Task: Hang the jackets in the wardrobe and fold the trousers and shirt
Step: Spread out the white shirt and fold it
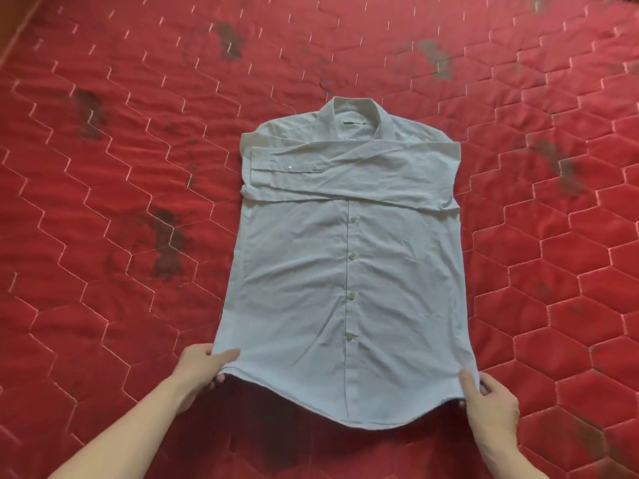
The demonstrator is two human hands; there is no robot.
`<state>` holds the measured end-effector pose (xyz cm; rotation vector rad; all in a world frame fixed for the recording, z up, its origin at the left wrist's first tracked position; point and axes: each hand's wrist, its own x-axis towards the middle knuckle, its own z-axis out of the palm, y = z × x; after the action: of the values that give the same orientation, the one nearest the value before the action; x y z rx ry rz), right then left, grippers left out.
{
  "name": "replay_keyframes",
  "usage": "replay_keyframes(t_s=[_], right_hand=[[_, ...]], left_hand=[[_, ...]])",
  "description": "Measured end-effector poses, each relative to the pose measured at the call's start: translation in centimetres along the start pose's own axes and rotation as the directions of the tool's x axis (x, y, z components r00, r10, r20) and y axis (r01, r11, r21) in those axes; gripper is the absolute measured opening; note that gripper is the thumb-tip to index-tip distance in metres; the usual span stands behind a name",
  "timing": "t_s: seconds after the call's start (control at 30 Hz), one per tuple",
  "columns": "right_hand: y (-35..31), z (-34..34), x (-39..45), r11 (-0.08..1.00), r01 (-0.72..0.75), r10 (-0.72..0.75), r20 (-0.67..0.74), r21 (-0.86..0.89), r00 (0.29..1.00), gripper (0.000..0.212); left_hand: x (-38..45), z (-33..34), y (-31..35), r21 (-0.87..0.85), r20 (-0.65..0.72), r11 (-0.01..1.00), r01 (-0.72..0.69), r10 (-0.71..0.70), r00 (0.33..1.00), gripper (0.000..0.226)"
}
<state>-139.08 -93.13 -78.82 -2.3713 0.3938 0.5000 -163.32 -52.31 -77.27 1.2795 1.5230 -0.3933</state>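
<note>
So we've got crinkly pale-blue shirt (pixel 345 257), sleeves crossed, on red quilted mattress (pixel 103 202); left hand (pixel 200 368), right hand (pixel 491 399) pinch hem corners.

The pale blue shirt (pixel 345 264) is lying flat with its buttoned front facing up and its collar pointing away from the person. Both sleeves are lying folded across the chest, one over the other. Its curved bottom hem is lifting slightly at the two near corners.
</note>
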Motion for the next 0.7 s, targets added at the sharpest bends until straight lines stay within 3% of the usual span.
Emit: replay_keyframes(t_s=[0.2, 0.3, 0.47, 0.7], right_hand=[[-5.0, -1.9, 2.7, 0.997, 0.014, -0.019, 0.077, 0.071, 0.997, 0.005], [-8.6, -1.8, 5.7, 0.989, -0.057, 0.034, 0.159, 0.139, 0.987, 0.007], [-15.7, -0.4, 10.9, 0.875, -0.286, 0.191, 0.264, 0.391, 0.945, 0.006], [-23.9, 2.1, 17.2, 0.814, -0.314, 0.206, 0.263, 0.489, 0.943, 0.015]], left_hand=[[-0.3, -1.6, 5.9, -0.148, 0.026, 0.985, 0.085, -0.082, 0.996, 0.013], [0.8, -1.9, 9.1, -0.222, 0.028, 0.969, 0.104, -0.1, 0.995, 0.013], [3.6, -1.7, 15.2, -0.349, 0.039, 0.931, 0.109, -0.102, 0.994, 0.015], [8.7, -2.2, 22.9, -0.448, 0.049, 0.885, 0.124, -0.114, 0.992, 0.031]])
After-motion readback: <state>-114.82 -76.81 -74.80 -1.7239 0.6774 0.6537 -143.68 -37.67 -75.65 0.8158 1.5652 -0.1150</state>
